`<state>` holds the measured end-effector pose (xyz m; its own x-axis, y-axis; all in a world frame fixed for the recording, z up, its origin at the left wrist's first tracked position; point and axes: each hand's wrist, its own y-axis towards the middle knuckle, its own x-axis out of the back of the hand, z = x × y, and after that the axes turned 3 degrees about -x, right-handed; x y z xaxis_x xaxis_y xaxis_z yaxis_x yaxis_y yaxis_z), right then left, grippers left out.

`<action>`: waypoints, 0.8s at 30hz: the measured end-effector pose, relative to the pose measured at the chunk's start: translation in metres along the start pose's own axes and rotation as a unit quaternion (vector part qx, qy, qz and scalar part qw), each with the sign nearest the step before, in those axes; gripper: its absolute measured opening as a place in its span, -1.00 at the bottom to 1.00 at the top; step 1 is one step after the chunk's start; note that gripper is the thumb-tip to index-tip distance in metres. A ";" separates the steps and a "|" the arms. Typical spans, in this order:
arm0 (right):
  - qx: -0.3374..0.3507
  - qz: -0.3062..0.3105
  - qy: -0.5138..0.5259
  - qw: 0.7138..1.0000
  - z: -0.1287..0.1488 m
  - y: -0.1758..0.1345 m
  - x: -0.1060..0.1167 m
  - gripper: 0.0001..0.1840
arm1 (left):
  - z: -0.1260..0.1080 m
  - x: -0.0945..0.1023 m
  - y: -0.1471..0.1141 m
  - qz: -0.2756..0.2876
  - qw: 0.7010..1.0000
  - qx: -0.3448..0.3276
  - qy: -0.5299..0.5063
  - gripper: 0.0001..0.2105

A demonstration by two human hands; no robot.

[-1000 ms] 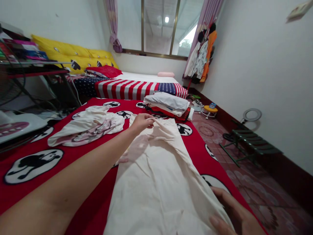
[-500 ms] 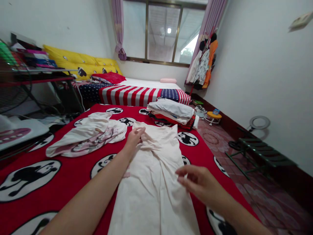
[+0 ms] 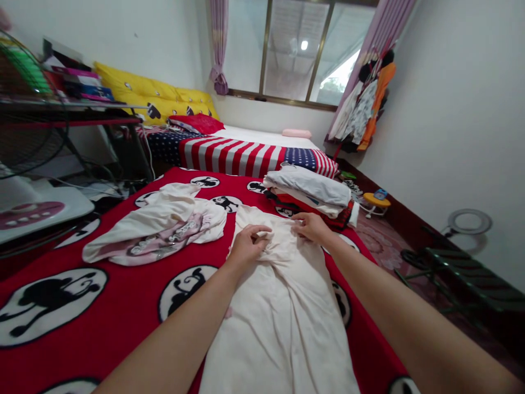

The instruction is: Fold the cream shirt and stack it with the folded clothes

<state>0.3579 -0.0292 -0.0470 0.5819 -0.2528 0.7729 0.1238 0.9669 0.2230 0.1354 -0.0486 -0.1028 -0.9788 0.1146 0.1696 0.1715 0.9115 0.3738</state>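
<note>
Cream trousers [image 3: 279, 323] lie stretched lengthwise over a red blanket, their waist end away from me and creases running down the legs. My left hand [image 3: 249, 246] rests on the upper left part, its fingers curled in on the bunched cloth. At the upper right, near the waist edge, my right hand [image 3: 311, 227] pinches the fabric between thumb and fingers. A crumpled cream garment with a pink printed patch [image 3: 164, 227] lies to the left, apart from my hands. Just beyond my right hand sits a stack of folded clothes [image 3: 309, 189].
The red blanket [image 3: 131, 323] with monkey patterns covers the surface before me. A white fan base [image 3: 36, 208] and a cluttered desk [image 3: 74, 117] stand at left. Behind is a bed with a striped cover [image 3: 233, 158]. A dark green folding stool [image 3: 471, 273] stands at right.
My right hand has moved forward from beside the trouser leg to the waist end and closed on the cloth. My left hand has shifted slightly toward me. The view has turned a little left.
</note>
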 end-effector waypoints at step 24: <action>-0.003 0.077 -0.301 0.950 -0.033 -0.053 -0.013 -0.27 | -0.023 0.005 -0.012 0.199 0.857 -0.028 0.475 -0.36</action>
<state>0.3700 -0.0755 -0.0885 0.0281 -0.0804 0.9964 0.0806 0.9937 0.0779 0.1309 -0.0674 -0.0856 -0.3129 0.0143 0.9497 0.5011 0.8519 0.1522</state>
